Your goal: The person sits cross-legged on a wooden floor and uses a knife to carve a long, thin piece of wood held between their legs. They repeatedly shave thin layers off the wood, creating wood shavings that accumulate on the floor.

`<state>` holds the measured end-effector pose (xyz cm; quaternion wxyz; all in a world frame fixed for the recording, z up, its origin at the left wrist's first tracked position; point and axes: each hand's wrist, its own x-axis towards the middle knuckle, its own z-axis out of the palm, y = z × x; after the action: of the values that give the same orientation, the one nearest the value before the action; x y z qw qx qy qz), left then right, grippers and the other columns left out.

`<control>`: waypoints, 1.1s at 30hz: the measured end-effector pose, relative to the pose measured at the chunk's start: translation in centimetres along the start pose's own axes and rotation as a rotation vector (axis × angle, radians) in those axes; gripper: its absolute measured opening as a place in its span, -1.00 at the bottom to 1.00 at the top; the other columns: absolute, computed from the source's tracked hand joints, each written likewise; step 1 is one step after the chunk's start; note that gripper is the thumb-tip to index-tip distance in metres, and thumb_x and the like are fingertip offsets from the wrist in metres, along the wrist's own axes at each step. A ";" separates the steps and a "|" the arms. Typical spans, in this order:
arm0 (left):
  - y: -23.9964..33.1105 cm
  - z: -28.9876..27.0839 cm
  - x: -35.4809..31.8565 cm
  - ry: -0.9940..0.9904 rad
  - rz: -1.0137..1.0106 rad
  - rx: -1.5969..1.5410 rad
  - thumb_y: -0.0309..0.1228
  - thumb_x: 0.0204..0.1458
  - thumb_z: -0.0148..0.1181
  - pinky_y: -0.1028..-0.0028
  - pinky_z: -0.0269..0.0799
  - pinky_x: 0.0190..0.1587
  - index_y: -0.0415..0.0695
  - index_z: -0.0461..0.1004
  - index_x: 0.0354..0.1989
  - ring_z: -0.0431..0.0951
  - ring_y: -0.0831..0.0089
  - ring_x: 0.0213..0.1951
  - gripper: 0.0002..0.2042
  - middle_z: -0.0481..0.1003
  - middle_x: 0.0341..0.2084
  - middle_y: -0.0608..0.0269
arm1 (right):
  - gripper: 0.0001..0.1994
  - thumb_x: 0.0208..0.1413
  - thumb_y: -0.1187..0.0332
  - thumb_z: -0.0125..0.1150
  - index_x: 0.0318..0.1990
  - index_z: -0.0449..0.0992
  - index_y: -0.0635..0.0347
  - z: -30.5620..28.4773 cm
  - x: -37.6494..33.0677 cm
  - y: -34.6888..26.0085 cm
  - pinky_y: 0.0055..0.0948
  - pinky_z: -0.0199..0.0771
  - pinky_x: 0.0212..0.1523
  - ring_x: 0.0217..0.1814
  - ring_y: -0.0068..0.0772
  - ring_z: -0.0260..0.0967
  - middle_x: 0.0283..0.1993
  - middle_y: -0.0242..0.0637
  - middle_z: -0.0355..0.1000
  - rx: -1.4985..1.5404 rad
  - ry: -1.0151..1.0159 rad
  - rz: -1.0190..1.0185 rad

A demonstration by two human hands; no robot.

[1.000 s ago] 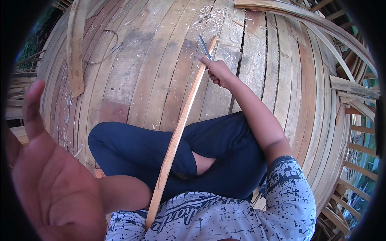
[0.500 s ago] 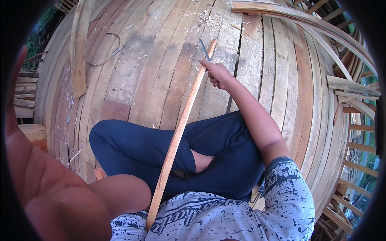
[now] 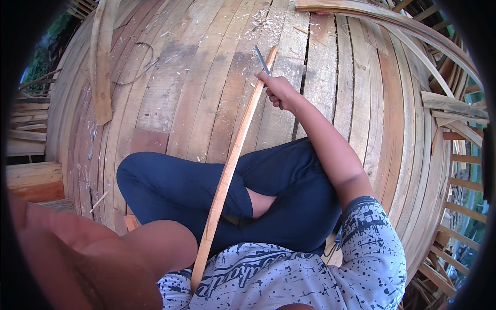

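My right hand is closed around a knife, its narrow blade pointing away from me. A long, thin wooden strip runs from my lap out past that hand, beside the blade. Whether the fingers also grip the strip, I cannot tell. The near end of the strip rests against my patterned shirt. Very close at the lower left looms my left hand, its palm and wrist partly visible. The fingers of that hand are cut off by the picture's dark rim. I sit cross-legged in dark blue trousers.
Wood shavings lie scattered over the plank floor. A long board rests at the far left, near a curled thin strip. Boards extend across the far right, beside a slatted wooden side. Stacked wood stands at left.
My left hand has dropped lower at the left edge, and its raised finger has gone out of sight. The knife, strip and right hand have hardly shifted.
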<state>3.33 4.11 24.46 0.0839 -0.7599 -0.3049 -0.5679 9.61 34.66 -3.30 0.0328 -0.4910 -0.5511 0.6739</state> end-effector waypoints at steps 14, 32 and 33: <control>-10.0 1.6 -4.7 0.227 -0.733 0.047 -0.12 0.37 -0.18 0.12 0.30 0.29 -0.18 0.31 0.28 0.29 0.17 0.36 -0.53 0.38 0.25 -0.01 | -0.42 0.10 -0.19 0.24 -0.30 0.46 0.29 -0.6 -0.4 0.4 -0.45 -0.03 -0.69 -0.67 -0.61 -0.01 -0.58 -0.49 0.11 -0.151 -0.039 0.040; -15.5 10.9 -20.3 0.212 -2.201 -0.967 0.18 0.30 -0.29 0.55 0.07 -0.77 -0.01 0.30 -0.33 0.14 0.59 -0.82 -0.50 0.17 -0.79 0.46 | -0.30 0.27 -0.24 -0.09 -0.25 0.67 0.34 -3.3 3.2 -1.3 -0.11 0.47 0.00 -0.10 0.11 0.57 -0.23 0.14 0.59 -0.833 0.173 -0.287; -15.6 11.0 -20.4 0.213 -2.194 -0.979 0.18 0.30 -0.29 0.55 0.07 -0.77 0.00 0.30 -0.33 0.15 0.59 -0.82 -0.50 0.17 -0.79 0.46 | -0.26 0.25 -0.26 -0.10 -0.25 0.66 0.38 -3.7 4.1 -1.2 -0.10 0.46 0.02 -0.08 0.15 0.55 -0.22 0.18 0.58 -0.789 0.196 -0.254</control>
<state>0.09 14.32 -1.33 -0.7155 0.0029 -0.5323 -0.4524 9.52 40.16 -4.62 -0.0224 -0.4560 -0.8171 0.3521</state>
